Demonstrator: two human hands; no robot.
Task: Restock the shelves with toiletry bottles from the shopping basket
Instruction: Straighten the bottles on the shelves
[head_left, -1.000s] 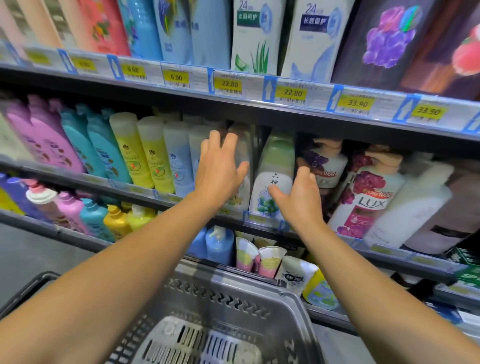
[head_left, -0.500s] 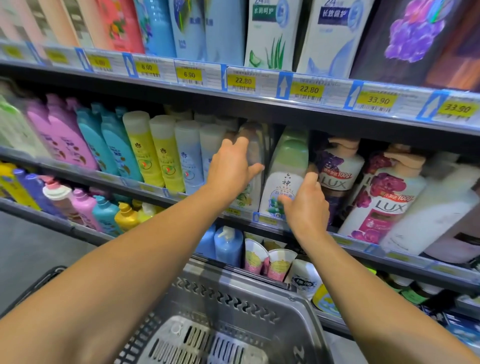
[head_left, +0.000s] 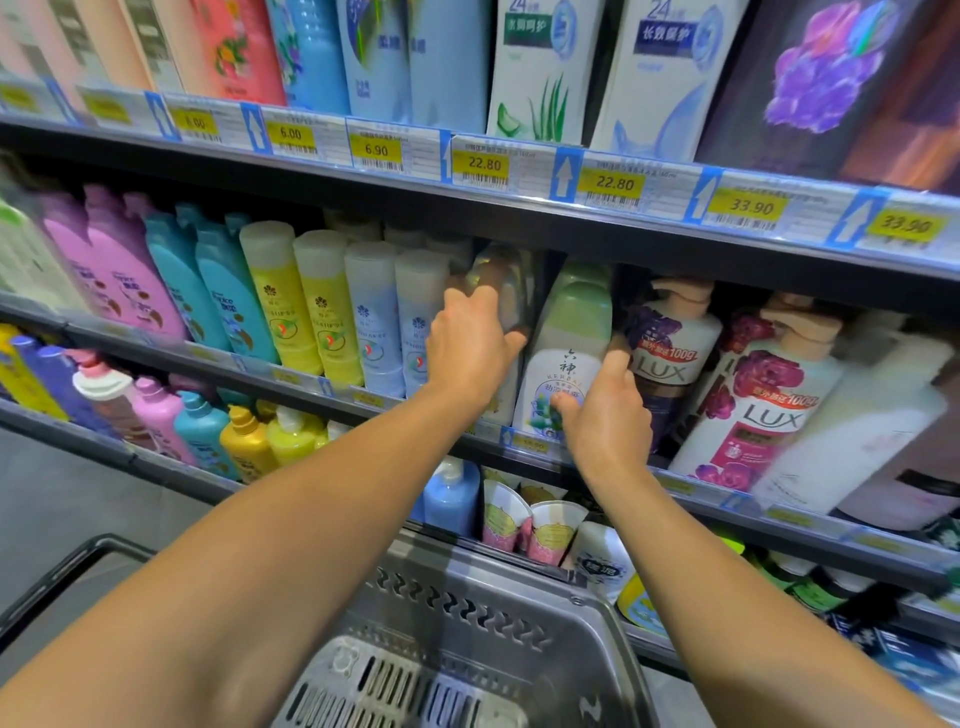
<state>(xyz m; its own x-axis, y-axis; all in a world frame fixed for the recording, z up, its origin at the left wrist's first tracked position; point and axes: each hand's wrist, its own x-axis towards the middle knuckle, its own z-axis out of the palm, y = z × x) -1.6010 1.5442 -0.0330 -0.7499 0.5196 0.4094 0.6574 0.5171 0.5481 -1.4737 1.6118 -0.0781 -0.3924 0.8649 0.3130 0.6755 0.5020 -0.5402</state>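
A shop aisle is seen, filled by a dark shelving unit (head_left: 519, 218) with three stocked tiers; along the upper rail, yellow price tags (head_left: 484, 165) are read as 6.00, 6.00, 6.90, 22.80, 22.80, 33.90 and 33.90, set between blue arrow markers; above them tall cartons are stood, two marked "24" with Chinese characters. At the bottom a grey shopping basket (head_left: 467, 613) is held close against the lowest tier; no bottles can be made out in the part shown. On the middle tier pink, teal, yellow and pale blue bottles are ranged to the left; to the right, LUX pump bottles (head_left: 758, 400) with rose labels and "100g" banners are leaned together. Between those groups a green-capped bottle (head_left: 566, 353), lettered "HERBAL" under Chinese characters, is stood at the shelf front, tilted slightly; just to its left a clear bottle (head_left: 501, 291) is largely hidden by the left hand (head_left: 467, 353). That hand is curled around the clear bottle, fingers wrapped over its upper part, thumb at its right side. The right hand (head_left: 605, 421) is closed on the green-capped bottle's lower right edge; the thumb is pressed on the label front, the fingers tucked behind between it and the nearest LUX bottle.
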